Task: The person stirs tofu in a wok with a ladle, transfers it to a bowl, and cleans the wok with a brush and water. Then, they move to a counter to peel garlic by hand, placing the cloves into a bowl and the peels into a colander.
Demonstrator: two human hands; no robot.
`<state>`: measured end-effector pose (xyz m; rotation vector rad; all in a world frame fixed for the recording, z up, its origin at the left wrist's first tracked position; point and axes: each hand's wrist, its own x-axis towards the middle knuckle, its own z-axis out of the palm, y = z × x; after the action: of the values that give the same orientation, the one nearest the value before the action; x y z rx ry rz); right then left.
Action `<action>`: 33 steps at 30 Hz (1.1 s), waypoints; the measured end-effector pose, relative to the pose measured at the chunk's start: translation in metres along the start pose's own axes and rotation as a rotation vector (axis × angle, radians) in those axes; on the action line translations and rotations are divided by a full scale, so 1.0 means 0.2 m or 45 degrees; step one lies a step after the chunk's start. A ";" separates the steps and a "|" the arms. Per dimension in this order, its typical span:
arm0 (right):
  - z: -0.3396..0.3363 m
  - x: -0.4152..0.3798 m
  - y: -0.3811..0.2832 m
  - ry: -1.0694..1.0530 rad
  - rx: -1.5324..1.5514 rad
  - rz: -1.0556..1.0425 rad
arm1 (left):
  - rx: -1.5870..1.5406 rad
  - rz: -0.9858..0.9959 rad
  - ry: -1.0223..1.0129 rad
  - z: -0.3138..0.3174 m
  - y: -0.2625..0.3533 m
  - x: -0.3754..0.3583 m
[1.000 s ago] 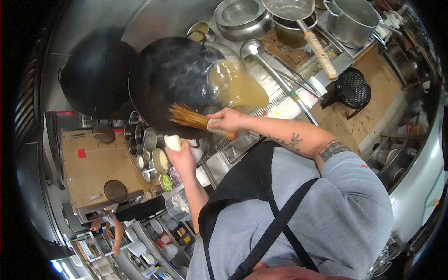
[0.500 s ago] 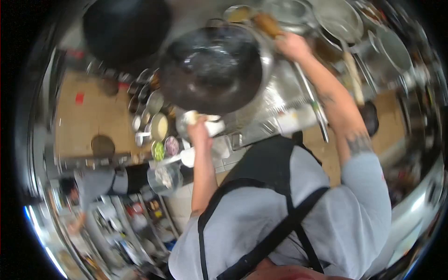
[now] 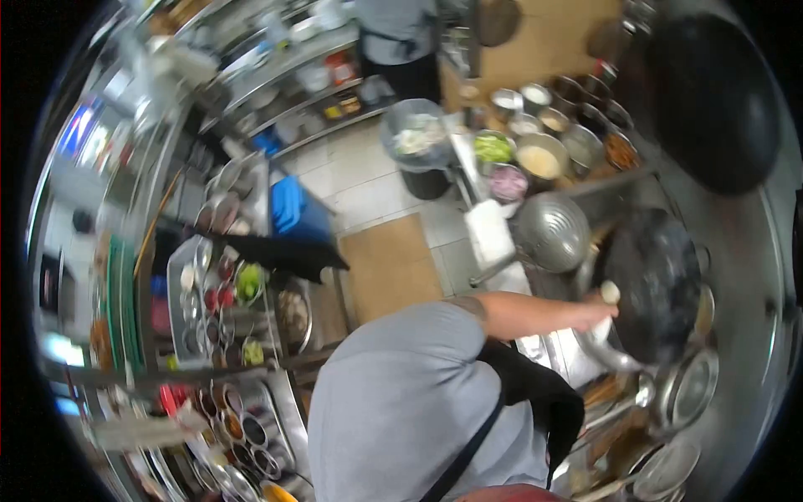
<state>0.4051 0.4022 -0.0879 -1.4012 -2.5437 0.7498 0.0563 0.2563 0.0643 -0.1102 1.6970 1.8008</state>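
My left hand (image 3: 594,313) is closed on a white cloth (image 3: 610,292) at the near rim of a big black wok (image 3: 651,289). Parts of the cloth stick out on both sides of my fingers; the wok's handle there, if any, is hidden. The wok sits tilted on the stove, its inside dark with a wet shine. Close to my left forearm rests a round perforated strainer (image 3: 552,233). I cannot see my right hand; my body and the frame edge leave it out of view.
Metal pots of ingredients, among them chopped green vegetable (image 3: 493,148) and pink pieces (image 3: 507,182), stand beyond the strainer. A second black wok (image 3: 711,105) is at upper right. A clear bin (image 3: 416,134) and a blue box (image 3: 305,213) stand behind me. A co-worker (image 3: 396,38) stands farther back.
My view has swung round to the left, bringing the shelves and rear counter into sight. The left hand stays at the wok's rim; the right hand, earlier on a brown-ended tool, has left view.
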 end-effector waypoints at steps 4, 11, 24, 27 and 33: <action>-0.08 -0.41 0.15 0.372 -0.148 0.179 | -0.085 -0.294 -0.629 -0.24 -0.05 -0.15; -0.03 -0.81 -0.21 0.010 0.090 0.831 | -0.062 -0.751 -1.265 -0.47 -0.05 -0.16; -0.07 -0.83 -0.26 0.135 0.318 0.994 | 0.093 -0.994 -1.349 -0.27 -0.05 -0.07; -0.06 -0.84 -0.25 0.158 0.369 0.953 | 0.078 -0.985 -1.315 -0.32 -0.04 -0.09; -0.22 -0.90 -0.41 0.291 0.576 0.984 | -0.014 -0.940 -1.204 -0.47 -0.02 -0.13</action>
<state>0.4591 0.2327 0.0114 -2.1205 -1.4849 1.0905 0.0446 0.1594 0.0592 0.0954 0.7971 1.0225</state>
